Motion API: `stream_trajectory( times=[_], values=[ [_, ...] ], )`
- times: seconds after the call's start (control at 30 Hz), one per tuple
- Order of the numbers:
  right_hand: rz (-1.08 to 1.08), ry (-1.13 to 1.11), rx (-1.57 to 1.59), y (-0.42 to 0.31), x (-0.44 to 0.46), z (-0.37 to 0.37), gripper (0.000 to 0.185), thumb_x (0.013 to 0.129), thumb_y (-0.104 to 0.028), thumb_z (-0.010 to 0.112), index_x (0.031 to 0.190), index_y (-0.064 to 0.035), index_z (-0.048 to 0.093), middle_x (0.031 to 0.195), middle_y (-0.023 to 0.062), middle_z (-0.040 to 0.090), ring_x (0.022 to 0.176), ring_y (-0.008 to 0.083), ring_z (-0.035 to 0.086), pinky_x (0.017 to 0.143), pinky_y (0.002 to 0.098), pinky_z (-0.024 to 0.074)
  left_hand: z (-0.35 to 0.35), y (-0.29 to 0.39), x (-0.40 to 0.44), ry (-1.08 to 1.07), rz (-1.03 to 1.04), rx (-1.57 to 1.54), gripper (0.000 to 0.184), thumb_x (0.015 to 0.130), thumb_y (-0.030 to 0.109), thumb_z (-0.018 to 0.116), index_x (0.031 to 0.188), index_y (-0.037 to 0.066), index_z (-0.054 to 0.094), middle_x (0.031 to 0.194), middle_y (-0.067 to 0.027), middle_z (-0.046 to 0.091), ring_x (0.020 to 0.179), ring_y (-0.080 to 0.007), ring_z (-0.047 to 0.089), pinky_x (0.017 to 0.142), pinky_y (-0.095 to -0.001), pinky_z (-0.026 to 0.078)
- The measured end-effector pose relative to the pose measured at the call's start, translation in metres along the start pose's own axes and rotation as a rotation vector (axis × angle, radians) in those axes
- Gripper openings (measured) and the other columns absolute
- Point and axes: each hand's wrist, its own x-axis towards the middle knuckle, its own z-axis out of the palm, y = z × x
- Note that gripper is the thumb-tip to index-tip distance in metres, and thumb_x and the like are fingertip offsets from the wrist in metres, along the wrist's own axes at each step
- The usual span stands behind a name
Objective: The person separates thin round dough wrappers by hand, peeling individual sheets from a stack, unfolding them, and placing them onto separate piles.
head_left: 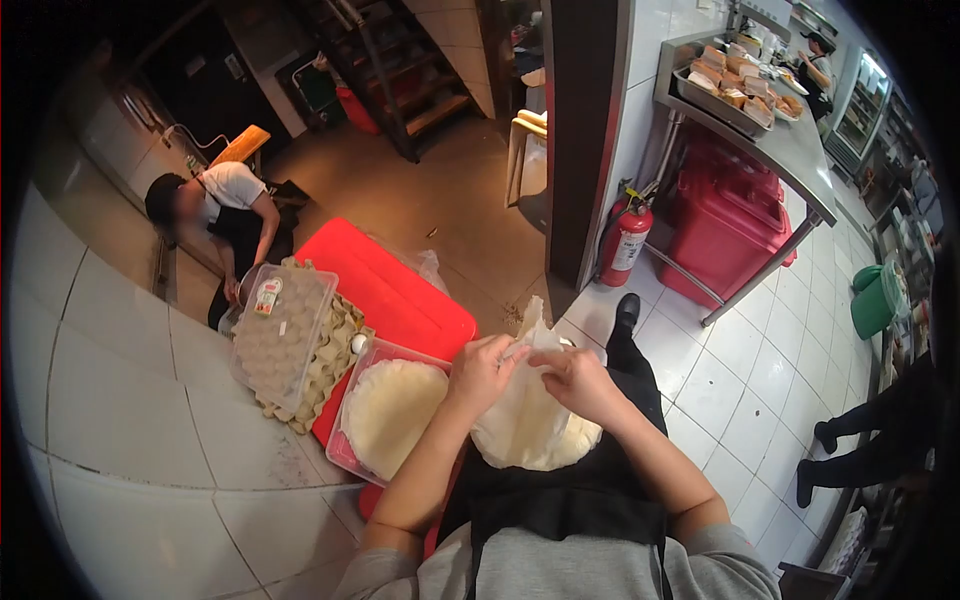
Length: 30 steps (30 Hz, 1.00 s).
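Both of my hands are raised over my lap, pinching the upper part of a thin, pale wrapper sheet (525, 405) between their fingertips. My left hand (482, 374) is closed on its left side, and my right hand (580, 382) is closed on its right side, close to the other. The sheet hangs down over a round pale stack (580, 438) on my black apron, hiding much of it. Left of my left forearm, a clear plastic container (350, 440) holds another round, flat stack of pale sheets (392, 415).
A red lid (390, 285) lies under the container and egg trays (325, 345), with a clear lid (285, 335) on top. A person (225, 210) crouches at left. A fire extinguisher (627, 240) and red bin (725, 235) stand right, near a steel table (790, 160) with bread.
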Motion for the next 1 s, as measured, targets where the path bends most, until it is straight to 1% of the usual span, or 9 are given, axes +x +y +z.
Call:
stream_trajectory(
  times=[0.13,0.2,0.3,0.43,0.63,0.7,0.87,0.93,1.0],
  values=[
    [0.162,0.026,0.129,0.005,-0.012,-0.003,0.030,0.075,0.001,0.060,0.104,-0.0035,0.067,0.072,0.0117,0.064,0.064,0.0184,0.061,0.062,0.0303,0.0488,-0.008,-0.016,-0.009,0.080,-0.019,0.094,0.020,0.083,0.015,0.068,0.077,-0.002,0.059,0.061,-0.0156,0.054,0.050,-0.0220,0.050,0.050,-0.0323,0.039],
    [0.366,-0.015,0.326,0.012,-0.018,-0.007,0.030,0.080,0.000,0.061,0.108,-0.0020,0.066,0.071,0.0008,0.063,0.066,0.0049,0.056,0.062,0.0237,0.0467,-0.009,-0.019,-0.015,0.108,-0.135,0.029,0.018,0.083,0.014,0.067,0.078,-0.001,0.059,0.064,-0.0165,0.057,0.055,-0.0290,0.054,0.052,-0.0341,0.042],
    [0.433,0.017,0.387,0.022,-0.024,-0.007,0.030,0.081,0.001,0.060,0.110,-0.0008,0.065,0.073,-0.0013,0.064,0.065,0.0030,0.054,0.063,0.0212,0.0460,-0.004,-0.026,-0.023,0.198,-0.230,-0.078,0.016,0.084,0.013,0.066,0.080,-0.002,0.061,0.064,-0.0151,0.060,0.056,-0.0288,0.057,0.054,-0.0332,0.044],
    [0.392,0.078,0.392,0.024,-0.027,-0.011,0.031,0.080,0.001,0.059,0.110,-0.0034,0.066,0.074,0.0016,0.063,0.065,0.0062,0.055,0.063,0.0239,0.0469,0.003,-0.043,-0.033,0.212,-0.419,-0.167,0.018,0.085,0.014,0.065,0.086,-0.003,0.062,0.068,-0.0140,0.063,0.061,-0.0212,0.060,0.058,-0.0327,0.045],
    [0.091,-0.094,0.139,0.009,-0.020,-0.012,0.035,0.074,0.005,0.059,0.105,-0.0084,0.068,0.079,0.0083,0.062,0.070,0.0180,0.061,0.065,0.0298,0.0481,0.000,-0.027,-0.008,-0.018,-0.150,-0.250,0.025,0.085,0.019,0.065,0.095,-0.004,0.062,0.079,-0.0166,0.065,0.070,-0.0175,0.062,0.064,-0.0319,0.046],
    [-0.014,-0.102,0.131,0.007,-0.018,-0.009,0.036,0.071,0.007,0.059,0.103,-0.0091,0.068,0.080,0.0094,0.062,0.070,0.0227,0.062,0.065,0.0317,0.0482,-0.004,-0.011,0.007,-0.104,-0.280,-0.334,0.026,0.085,0.021,0.066,0.094,-0.003,0.063,0.078,-0.0161,0.065,0.070,-0.0181,0.062,0.064,-0.0318,0.047],
    [-0.184,-0.001,-0.062,-0.004,0.001,-0.038,0.032,0.070,0.003,0.061,0.098,-0.0098,0.069,0.116,0.0253,0.054,0.090,0.0377,0.061,0.084,0.0401,0.0489,-0.009,0.006,0.025,-0.230,-0.352,-0.225,0.024,0.085,0.022,0.066,0.089,-0.002,0.064,0.076,-0.0158,0.064,0.067,-0.0203,0.062,0.060,-0.0329,0.046],
    [-0.100,-0.103,-0.063,-0.009,0.011,-0.045,0.029,0.071,0.002,0.062,0.097,-0.0091,0.070,0.116,0.0245,0.056,0.095,0.0380,0.061,0.085,0.0402,0.0485,-0.008,0.025,0.026,-0.247,-0.311,-0.180,0.022,0.085,0.021,0.066,0.085,-0.001,0.064,0.075,-0.0154,0.064,0.064,-0.0221,0.061,0.057,-0.0336,0.045],
    [-0.162,-0.184,-0.105,0.000,0.024,-0.041,0.024,0.072,0.000,0.063,0.094,-0.0060,0.070,0.103,0.0201,0.065,0.095,0.0363,0.062,0.082,0.0370,0.0504,-0.002,0.021,0.023,-0.125,-0.127,-0.175,0.019,0.085,0.017,0.067,0.082,0.000,0.062,0.065,-0.0093,0.056,0.058,-0.0132,0.051,0.052,-0.0297,0.040]
  ],
)
